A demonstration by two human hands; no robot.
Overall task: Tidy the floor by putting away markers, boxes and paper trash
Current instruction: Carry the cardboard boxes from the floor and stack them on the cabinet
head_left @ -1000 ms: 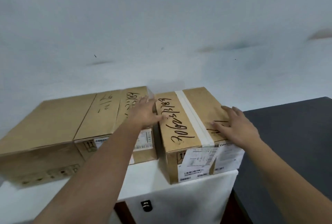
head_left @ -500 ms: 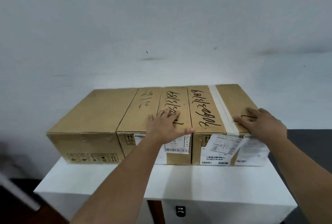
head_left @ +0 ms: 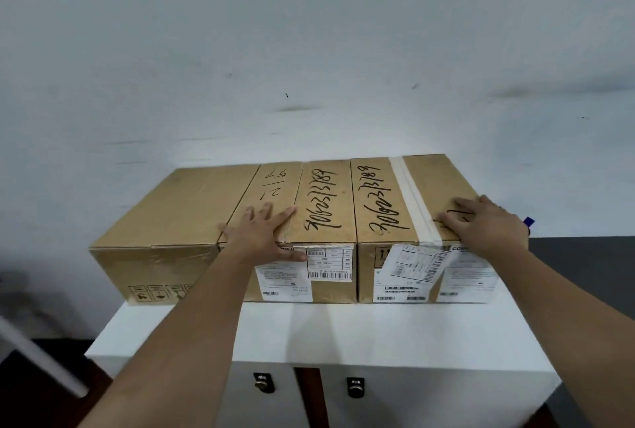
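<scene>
I see three cardboard boxes in a row on the white worktop [head_left: 343, 331], pushed against the wall [head_left: 309, 50]. The left box [head_left: 178, 211], the middle box [head_left: 326, 187] and the right box [head_left: 374, 194] sit side by side, walls touching, their long axes running from me toward the wall. Their labelled short ends face me. The middle and right boxes carry handwritten numbers along their tops, running the same way as the long axis, and a white tape strip [head_left: 412, 197] runs lengthwise on the right box.

My left hand [head_left: 263, 235] lies flat on the near left part of the middle box's top, fingers [head_left: 285, 216] spread and stretched toward the wall, thumb down over the front label; it grips nothing. My right hand [head_left: 488, 225] rests palm down on the near right corner of the right box's top, fingers [head_left: 464, 204] loosely extended and pointing left toward the tape, closed around nothing. A small blue object [head_left: 529, 221] peeks out just beyond the right hand; I cannot tell what it is.
</scene>
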